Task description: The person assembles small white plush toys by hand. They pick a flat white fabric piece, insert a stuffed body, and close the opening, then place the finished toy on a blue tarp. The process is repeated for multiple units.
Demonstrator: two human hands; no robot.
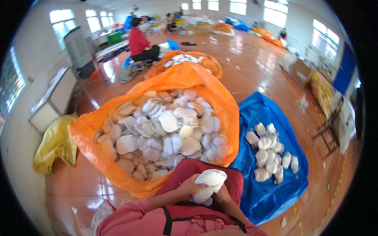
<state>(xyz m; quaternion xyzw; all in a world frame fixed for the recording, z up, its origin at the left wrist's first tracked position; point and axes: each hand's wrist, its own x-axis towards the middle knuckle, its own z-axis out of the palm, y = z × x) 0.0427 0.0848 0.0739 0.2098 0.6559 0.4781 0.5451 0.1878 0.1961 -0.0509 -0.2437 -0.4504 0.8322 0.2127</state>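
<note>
Above my lap I hold a stack of white rounded pads (pixel 212 179), soft-looking and pressed together. My left hand (pixel 189 186) is closed around its left side. On the other side, my right hand (pixel 223 194) grips it, with some fingers hidden behind the stack. Just beyond my knees lies a large open orange sack (pixel 84 135), holding a heap of loose white pads (pixel 168 121). To my right a blue sheet (pixel 256 204) is spread on the floor, with several bundled white pads (pixel 271 155) on it.
A yellow sack (pixel 55 145) slumps by a white bench (pixel 59 94) on the left. Ahead, a person in red (pixel 138 41) sits near another orange sack (pixel 212 63) of white pieces. Cardboard boxes (pixel 301 72) and a metal frame (pixel 327 135) stand at the right.
</note>
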